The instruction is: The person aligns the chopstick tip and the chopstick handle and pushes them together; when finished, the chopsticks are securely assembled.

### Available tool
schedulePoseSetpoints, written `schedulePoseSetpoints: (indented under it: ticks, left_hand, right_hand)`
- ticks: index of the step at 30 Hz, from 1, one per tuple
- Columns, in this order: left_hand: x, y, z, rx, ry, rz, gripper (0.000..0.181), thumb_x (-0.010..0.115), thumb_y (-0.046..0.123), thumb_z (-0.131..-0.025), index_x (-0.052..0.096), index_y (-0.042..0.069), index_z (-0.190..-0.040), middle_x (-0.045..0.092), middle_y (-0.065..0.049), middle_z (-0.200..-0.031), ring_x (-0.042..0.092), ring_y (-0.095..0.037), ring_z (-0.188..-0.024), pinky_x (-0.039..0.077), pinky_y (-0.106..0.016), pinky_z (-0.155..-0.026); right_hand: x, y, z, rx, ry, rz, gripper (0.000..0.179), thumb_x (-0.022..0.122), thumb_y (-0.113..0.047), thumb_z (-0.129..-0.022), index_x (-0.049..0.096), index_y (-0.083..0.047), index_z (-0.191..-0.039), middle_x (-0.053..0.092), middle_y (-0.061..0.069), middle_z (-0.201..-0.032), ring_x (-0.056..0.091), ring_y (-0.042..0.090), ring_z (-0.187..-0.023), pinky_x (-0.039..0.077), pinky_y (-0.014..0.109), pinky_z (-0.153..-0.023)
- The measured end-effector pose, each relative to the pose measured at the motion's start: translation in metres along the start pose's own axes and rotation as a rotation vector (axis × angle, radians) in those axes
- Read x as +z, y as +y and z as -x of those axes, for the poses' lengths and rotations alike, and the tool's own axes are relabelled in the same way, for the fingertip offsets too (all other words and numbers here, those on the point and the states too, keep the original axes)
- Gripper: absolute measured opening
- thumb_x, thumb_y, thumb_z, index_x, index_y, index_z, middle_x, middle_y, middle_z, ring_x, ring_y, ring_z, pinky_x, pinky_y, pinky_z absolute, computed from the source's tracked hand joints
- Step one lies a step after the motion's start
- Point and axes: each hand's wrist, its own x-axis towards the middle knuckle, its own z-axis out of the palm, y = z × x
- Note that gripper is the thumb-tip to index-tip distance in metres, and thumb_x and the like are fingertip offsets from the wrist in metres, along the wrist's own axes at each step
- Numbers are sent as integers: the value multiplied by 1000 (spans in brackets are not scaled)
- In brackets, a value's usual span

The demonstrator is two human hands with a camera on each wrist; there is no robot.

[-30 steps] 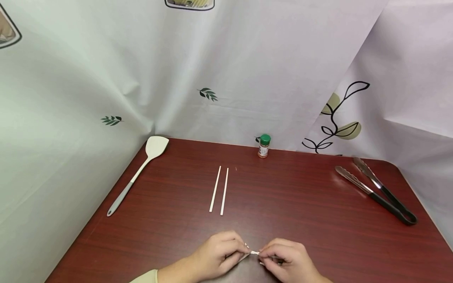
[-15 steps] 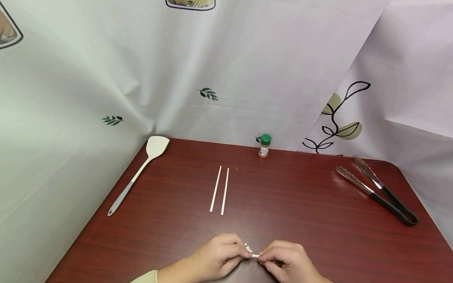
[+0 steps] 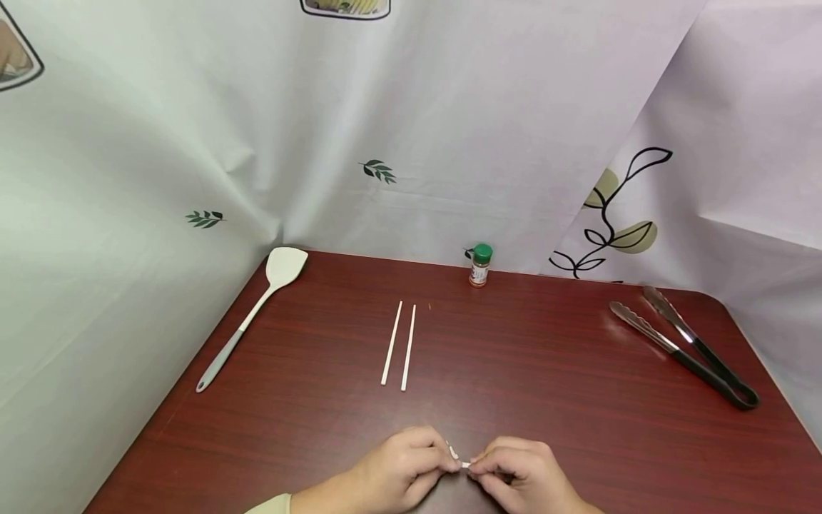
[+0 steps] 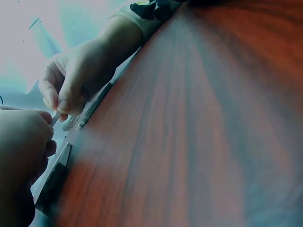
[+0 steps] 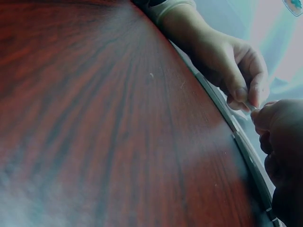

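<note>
Near the front of the table, both hands meet over a small white strip that looks folded, perhaps paper. The left hand [image 3: 414,464] pinches one end of the white strip [image 3: 465,465] between thumb and fingers. From the other side, the right hand [image 3: 521,467] pinches it too, fingertips close to the left ones. A bent white piece [image 3: 453,452] sticks up just behind the left fingertips. In the left wrist view a short bit of the strip [image 4: 55,118] shows between the two hands; the fingers hide most of it.
Two white chopsticks [image 3: 408,348] lie side by side beyond the hands. A white spatula [image 3: 285,266] lies at the left, and tongs [image 3: 690,357] with black handles at the right. A green-capped spice bottle [image 3: 479,265] stands at the back by the printed curtain [image 3: 449,143].
The left hand has shifted slightly right, closer to the right hand, and less of the white strip shows between and below them. The things on the table have stayed put.
</note>
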Motion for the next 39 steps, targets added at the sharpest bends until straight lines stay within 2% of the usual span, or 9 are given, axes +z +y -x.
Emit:
schedulePoseSetpoints:
  ticks: [7, 14, 17, 22, 25, 28, 31, 35, 39]
  left_hand:
    - [0, 3, 0, -50, -1, 22, 13, 71, 3, -100, 77, 11, -108, 70, 2, -106, 69, -3, -103, 51, -15, -95]
    - [0, -3, -2, -12, 72, -100, 13, 68, 7, -102, 77, 12, -109, 70, 4, -107, 68, -4, -99, 52, -19, -92]
    - [-2, -8, -2, -24, 92, -127, 15, 69, 7, -100, 78, 13, -110, 71, 6, -106, 69, -5, -97, 53, -20, -90]
    - [-9, -20, 1, -63, 33, -166, 20, 76, 10, -95, 78, 18, -112, 74, 11, -105, 69, -2, -98, 53, -22, -89]
    - [-13, -30, 2, -84, -14, -168, 22, 75, 11, -96, 78, 20, -116, 75, 12, -108, 68, -1, -100, 53, -24, -91]
    - [-13, -38, 2, -109, -53, -156, 22, 71, 13, -100, 79, 21, -119, 75, 13, -111, 67, -1, -101, 51, -22, -92]
    - [-12, -44, 0, -137, -88, -147, 21, 69, 16, -103, 79, 22, -120, 75, 16, -109, 64, 0, -99, 49, -21, -91]
    - [-12, -49, -6, -120, -129, -156, 23, 69, 18, -102, 79, 22, -122, 74, 16, -105, 60, -2, -95, 48, -21, -91]
    - [-13, -55, -13, -107, -184, -194, 30, 73, 21, -97, 78, 23, -126, 74, 16, -106, 59, -5, -99, 47, -24, -93]
  right_hand:
    - [0, -1, -1, 21, 2, -1, 8, 73, -5, -101, 77, -4, -94, 76, 7, -86, 73, 10, -75, 54, 12, -63]
    - [-14, 7, -7, -114, 17, 57, 2, 74, 0, -97, 76, 0, -97, 74, 9, -92, 71, 14, -79, 55, 16, -68]
    - [-22, 12, -5, -79, 50, 48, 3, 75, 2, -95, 76, 0, -98, 74, 9, -93, 69, 14, -78, 54, 17, -64]
    - [-34, 24, 5, 106, 97, 68, 28, 87, 10, -79, 80, -8, -98, 75, 4, -89, 68, 9, -74, 52, 17, -60]
    - [-42, 32, 5, 277, 106, 124, 39, 91, 13, -71, 81, -17, -96, 74, -3, -85, 63, 4, -68, 49, 17, -56]
    - [-51, 38, 1, 477, 130, 146, 36, 90, 10, -75, 80, -19, -94, 72, -7, -79, 59, 3, -61, 47, 18, -52]
    - [-59, 44, -5, 657, 157, 100, 25, 87, 7, -82, 79, -10, -98, 74, -3, -79, 63, 5, -61, 50, 21, -52]
    - [-67, 53, -10, 803, 158, 16, 25, 84, 3, -88, 74, 2, -111, 76, 4, -83, 69, 10, -65, 56, 25, -55]
    - [-70, 61, -17, 922, 165, -45, 34, 83, -1, -91, 68, 7, -120, 75, 7, -83, 68, 13, -63, 58, 29, -56]
